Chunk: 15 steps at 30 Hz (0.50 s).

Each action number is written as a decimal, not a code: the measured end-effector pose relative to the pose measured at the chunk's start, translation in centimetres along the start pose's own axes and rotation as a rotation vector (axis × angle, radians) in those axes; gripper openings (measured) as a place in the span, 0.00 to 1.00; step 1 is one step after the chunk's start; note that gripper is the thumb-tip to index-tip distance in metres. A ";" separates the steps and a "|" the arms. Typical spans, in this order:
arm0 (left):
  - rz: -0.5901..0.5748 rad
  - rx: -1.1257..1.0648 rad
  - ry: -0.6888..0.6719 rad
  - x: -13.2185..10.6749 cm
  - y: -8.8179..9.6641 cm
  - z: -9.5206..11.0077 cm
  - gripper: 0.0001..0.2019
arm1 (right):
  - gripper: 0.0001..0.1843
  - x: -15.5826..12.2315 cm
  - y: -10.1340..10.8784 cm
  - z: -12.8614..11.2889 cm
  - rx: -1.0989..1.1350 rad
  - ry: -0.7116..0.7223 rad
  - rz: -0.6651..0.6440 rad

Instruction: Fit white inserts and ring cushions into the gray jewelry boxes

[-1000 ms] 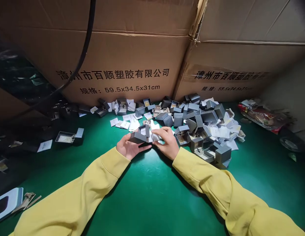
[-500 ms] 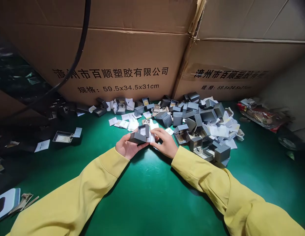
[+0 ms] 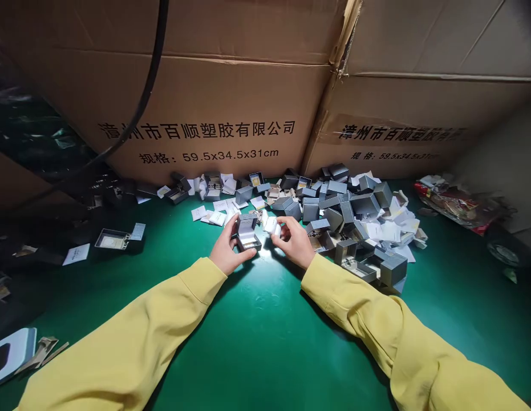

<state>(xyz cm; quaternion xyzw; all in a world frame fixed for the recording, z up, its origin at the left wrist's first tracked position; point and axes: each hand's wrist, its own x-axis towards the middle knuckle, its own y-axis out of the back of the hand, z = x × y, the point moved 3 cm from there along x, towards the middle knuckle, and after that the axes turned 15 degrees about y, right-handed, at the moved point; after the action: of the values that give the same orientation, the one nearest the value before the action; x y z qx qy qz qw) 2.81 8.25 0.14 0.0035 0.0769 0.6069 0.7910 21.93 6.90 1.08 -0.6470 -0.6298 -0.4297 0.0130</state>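
Observation:
My left hand (image 3: 227, 250) is closed around a small dark grey hinged box (image 3: 247, 234), its lid raised and its pale lining showing. Thumb and fingers grip the box from the left, just over the green tabletop (image 3: 265, 342). Just to the right, my right hand (image 3: 294, 244) pinches a small white piece (image 3: 272, 226) that looks like folded paper or a pad; its exact kind is unclear. A gap separates the white piece from the box. Behind the hands lie several white cards (image 3: 216, 218).
A heap of grey boxes (image 3: 329, 200) mixed with white papers (image 3: 389, 228) spreads to the right. Large cardboard cartons (image 3: 214, 97) wall off the back. At left lie an open box (image 3: 112, 240) and a phone-like object (image 3: 11, 354). A dark cable (image 3: 151, 74) hangs at upper left.
The box has turned from lying tilted across my left palm to standing with its opening toward me. My right hand has drawn the white piece away from it to the right.

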 end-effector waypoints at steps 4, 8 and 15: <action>0.209 0.333 -0.112 -0.2 0.5 0.5 0.55 | 0.15 -0.1 -0.8 0.1 0.088 -0.057 0.021; 0.169 0.485 -0.096 -0.6 0.9 0.4 0.63 | 0.16 0.0 -1.0 0.3 0.091 -0.074 0.002; 0.008 0.336 -0.131 0.4 3.6 0.7 0.53 | 0.18 -0.1 -0.6 -0.1 0.081 0.001 -0.019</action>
<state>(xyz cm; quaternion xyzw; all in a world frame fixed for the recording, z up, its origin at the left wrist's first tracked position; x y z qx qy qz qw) -0.50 9.65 1.15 0.1755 0.1255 0.5873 0.7801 21.41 6.95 0.75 -0.6397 -0.6527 -0.4043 0.0357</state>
